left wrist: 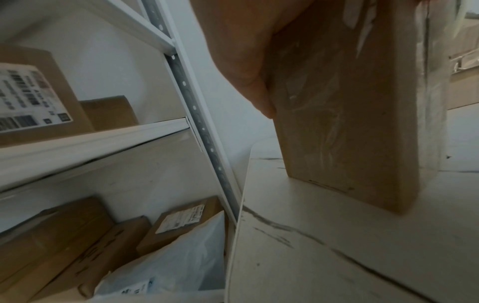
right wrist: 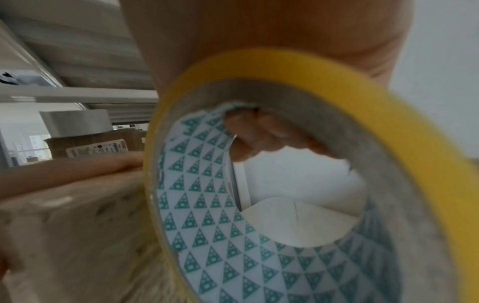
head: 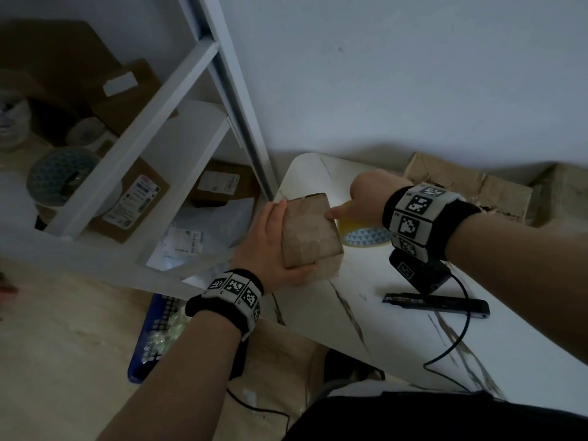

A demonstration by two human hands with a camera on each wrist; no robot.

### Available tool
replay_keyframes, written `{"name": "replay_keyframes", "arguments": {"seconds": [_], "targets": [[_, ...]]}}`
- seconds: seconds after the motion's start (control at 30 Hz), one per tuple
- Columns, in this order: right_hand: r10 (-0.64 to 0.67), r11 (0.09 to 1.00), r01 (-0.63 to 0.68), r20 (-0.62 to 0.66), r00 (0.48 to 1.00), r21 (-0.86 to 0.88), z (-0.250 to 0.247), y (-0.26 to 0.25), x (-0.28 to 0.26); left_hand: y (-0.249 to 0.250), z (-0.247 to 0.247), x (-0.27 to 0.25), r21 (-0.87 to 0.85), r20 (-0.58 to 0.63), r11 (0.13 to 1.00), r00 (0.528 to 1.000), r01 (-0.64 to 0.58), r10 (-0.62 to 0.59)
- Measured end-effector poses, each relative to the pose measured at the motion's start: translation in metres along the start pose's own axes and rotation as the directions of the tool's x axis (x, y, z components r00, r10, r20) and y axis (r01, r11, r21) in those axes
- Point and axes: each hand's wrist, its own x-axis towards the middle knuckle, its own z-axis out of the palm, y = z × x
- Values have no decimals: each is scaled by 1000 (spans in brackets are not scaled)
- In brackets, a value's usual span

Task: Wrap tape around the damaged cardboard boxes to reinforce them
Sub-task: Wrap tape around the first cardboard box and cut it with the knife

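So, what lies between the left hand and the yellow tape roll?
The small brown cardboard box, seen in the head view: left hand grips it, yellow tape roll beside it.

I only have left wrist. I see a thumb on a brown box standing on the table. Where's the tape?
Observer: The tape roll is in the right hand, just right of the cardboard box, low over the white table.
Operator: How is the roll gripped?
Observer: The right wrist view shows fingertips curled inside the core, which has a teal triangle print; the tape edge is yellow.
Operator: Is the other hand more than a thumb on the box?
Observer: The head view shows the left hand wrapped around the box's left side and near corner.
Operator: Any cutter nearby?
Observer: A black pen-like tool lies on the table near the right wrist; its type is unclear.
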Motion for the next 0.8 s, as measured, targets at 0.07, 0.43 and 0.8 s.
{"name": "replay_keyframes", "arguments": {"seconds": [0.07, 0.43, 0.8], "targets": [[11, 1000, -11, -1, 1000, 10, 3, 1, 1, 0, -1, 0, 14, 10, 1000, 1000, 5, -5], [-8, 1000, 8, -20, 1000, 12, 9, 1, 3, 51, -6, 3, 341, 89, 940, 996, -10, -22], [-44, 967, 47, -14, 999, 252, 18, 6, -2, 67, 5, 18, 378, 78, 926, 997, -17, -13]]}}
